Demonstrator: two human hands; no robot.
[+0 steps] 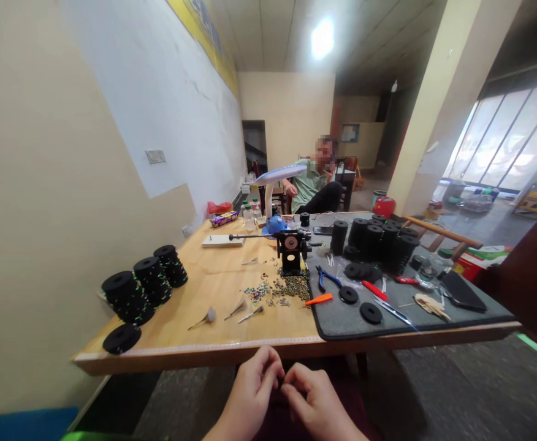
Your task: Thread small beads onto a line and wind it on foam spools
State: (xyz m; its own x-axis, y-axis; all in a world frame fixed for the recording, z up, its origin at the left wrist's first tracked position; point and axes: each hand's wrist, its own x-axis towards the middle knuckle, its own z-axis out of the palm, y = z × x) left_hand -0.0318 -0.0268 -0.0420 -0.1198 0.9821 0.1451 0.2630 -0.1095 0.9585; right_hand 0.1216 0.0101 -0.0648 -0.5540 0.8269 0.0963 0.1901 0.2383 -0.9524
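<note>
My left hand (pixel 259 381) and my right hand (pixel 312 395) are close together in front of the table's near edge. On each, the thumb and fingers are pinched, and what they hold, if anything, is too small to make out. Beyond them on the wooden table lie feathery tufts with thin stems (pixel 251 313). Behind these are a scatter of small coloured beads (pixel 255 294) and a pile of bronze-coloured small parts (pixel 293 286). A black hand-cranked winding device (pixel 290 252) stands past the piles. An orange-handled tool (pixel 319 299) rests at the edge of the grey mat (pixel 342 327).
Stacked black foam spools (pixel 128 297) stand at left, more black spools (pixel 374 239) at back right. Blue-handled pliers (pixel 327 278), scissors (pixel 392 310), a glass jar (pixel 429 269) and a dark phone (pixel 462 293) lie on the mat. Behind the desk lamp (pixel 273 202), a person (pixel 312 187) sits.
</note>
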